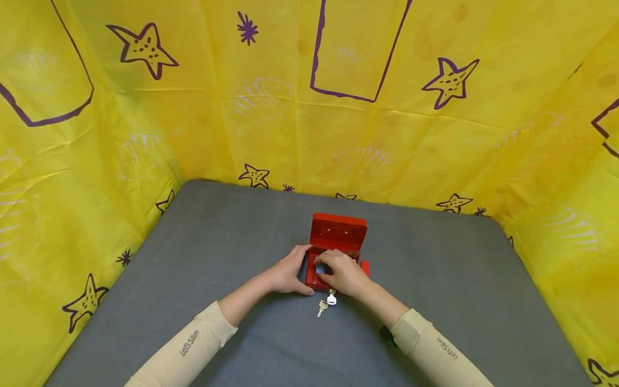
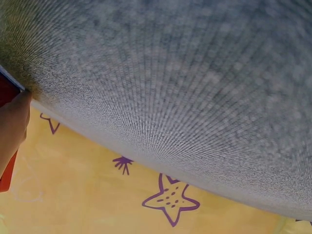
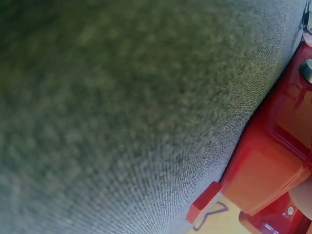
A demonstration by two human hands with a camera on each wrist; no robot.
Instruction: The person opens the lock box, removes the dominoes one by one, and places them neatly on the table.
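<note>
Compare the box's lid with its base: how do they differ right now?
The lid stands raised and tilted back, while the base sits flat on the table. The lid's inner face shows two small bright spots; the base has a key at its front. The lid's inside is in plain view, whereas the left hand and right hand partly hide the base. Both are red.

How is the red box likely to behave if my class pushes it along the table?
The box would probably keep its shape, as its walls look smooth and rigid. Its flat sides make rolling unlikely. The raised lid might swing, since it stands open, and the keys at the front could shift.
</note>
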